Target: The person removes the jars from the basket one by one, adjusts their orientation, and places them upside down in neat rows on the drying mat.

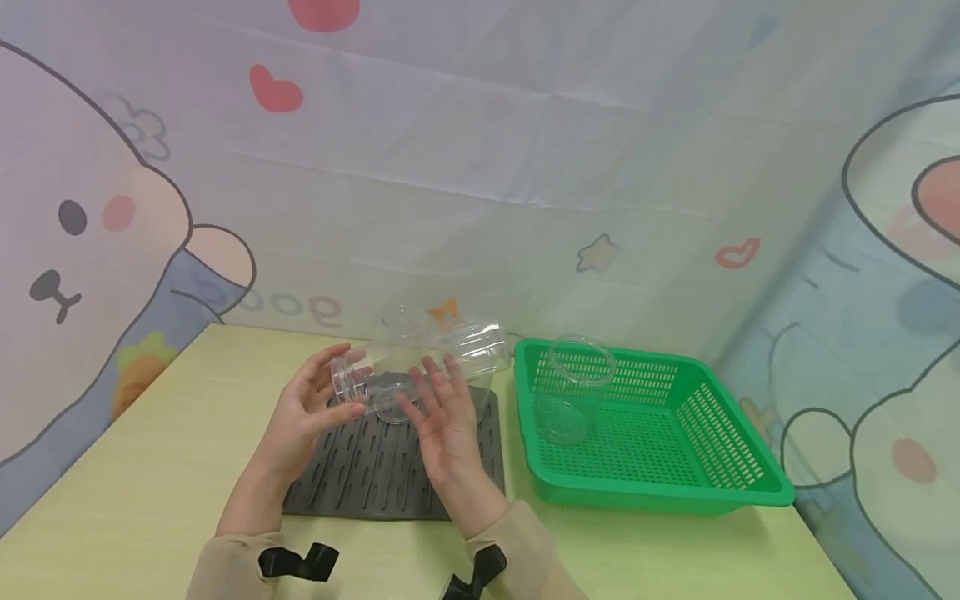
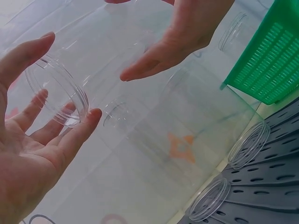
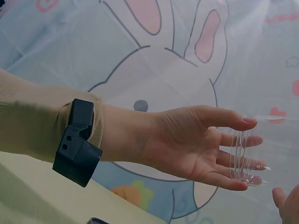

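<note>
A clear plastic jar [image 1: 482, 340] is held tilted above the grey drying mat [image 1: 360, 492]. My left hand [image 1: 300, 417] grips it by its ridged neck [image 2: 77, 98], the thumb on one side and the fingers on the other. Near the jar's body is my right hand [image 1: 447, 421], its fingers spread and mostly straight; whether they touch the plastic is hard to tell. On the mat stand two more clear jars, their ridged rims [image 2: 250, 144] down on the surface. The right wrist view shows the left hand [image 3: 191, 144] around the neck, with only right fingertips [image 3: 279, 198] at the edge.
Right of the mat sits a green plastic basket [image 1: 652, 496] with slotted walls. Inside its left end stands another clear jar [image 1: 573, 400]. A pale yellow table [image 1: 157, 467] lies under everything, with a cartoon-printed cloth [image 1: 480, 167] hanging behind.
</note>
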{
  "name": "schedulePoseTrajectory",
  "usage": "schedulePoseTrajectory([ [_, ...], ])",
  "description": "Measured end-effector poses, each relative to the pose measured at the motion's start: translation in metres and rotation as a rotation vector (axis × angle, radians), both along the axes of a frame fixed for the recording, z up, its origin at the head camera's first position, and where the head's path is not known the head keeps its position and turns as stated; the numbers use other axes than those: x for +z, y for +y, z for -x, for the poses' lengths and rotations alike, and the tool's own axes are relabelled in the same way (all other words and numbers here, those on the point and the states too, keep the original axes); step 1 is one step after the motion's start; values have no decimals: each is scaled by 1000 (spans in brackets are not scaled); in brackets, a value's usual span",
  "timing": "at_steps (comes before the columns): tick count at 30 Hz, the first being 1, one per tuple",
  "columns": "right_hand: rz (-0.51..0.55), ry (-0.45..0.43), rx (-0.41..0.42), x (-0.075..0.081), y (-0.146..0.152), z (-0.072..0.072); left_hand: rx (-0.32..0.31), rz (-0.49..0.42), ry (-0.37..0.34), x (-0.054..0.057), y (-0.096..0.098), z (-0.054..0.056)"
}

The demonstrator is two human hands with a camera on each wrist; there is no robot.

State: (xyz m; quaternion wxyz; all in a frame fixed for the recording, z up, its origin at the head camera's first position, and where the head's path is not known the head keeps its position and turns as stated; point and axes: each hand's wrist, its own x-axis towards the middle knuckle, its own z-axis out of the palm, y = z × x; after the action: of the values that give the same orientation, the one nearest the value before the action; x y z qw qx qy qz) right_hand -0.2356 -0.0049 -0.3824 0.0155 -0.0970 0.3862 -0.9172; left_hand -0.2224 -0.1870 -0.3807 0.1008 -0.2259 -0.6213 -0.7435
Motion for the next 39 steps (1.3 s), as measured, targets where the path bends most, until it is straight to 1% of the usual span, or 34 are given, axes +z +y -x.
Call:
schedulePoseTrajectory([
  [6,11,13,17,1,0,0,-3,24,-5,-1,-2,1],
  [13,-14,61,-1,2,-2,2,62,139,-61,3,-8,-3],
  [15,-26,75,-12,3,-3,3,61,158,-79,3,-11,-4],
  [18,-37,89,-26,3,-4,4,52,158,-86,1,-17,-5],
  [25,-74,157,-32,5,-9,6,53,169,-22,-4,-32,-5],
  [28,-118,209,-20,6,-11,7,74,170,-18,-8,-39,-5],
  [30,-156,253,-18,7,-12,8,98,164,-27,-11,-44,-5],
  [33,-206,314,-27,9,-16,9,134,127,-32,-18,-51,-4],
  [37,-283,397,-46,11,-24,12,164,17,-33,-29,-60,-1],
  [39,-332,454,-58,12,-29,15,188,-23,-55,-34,-63,0],
])
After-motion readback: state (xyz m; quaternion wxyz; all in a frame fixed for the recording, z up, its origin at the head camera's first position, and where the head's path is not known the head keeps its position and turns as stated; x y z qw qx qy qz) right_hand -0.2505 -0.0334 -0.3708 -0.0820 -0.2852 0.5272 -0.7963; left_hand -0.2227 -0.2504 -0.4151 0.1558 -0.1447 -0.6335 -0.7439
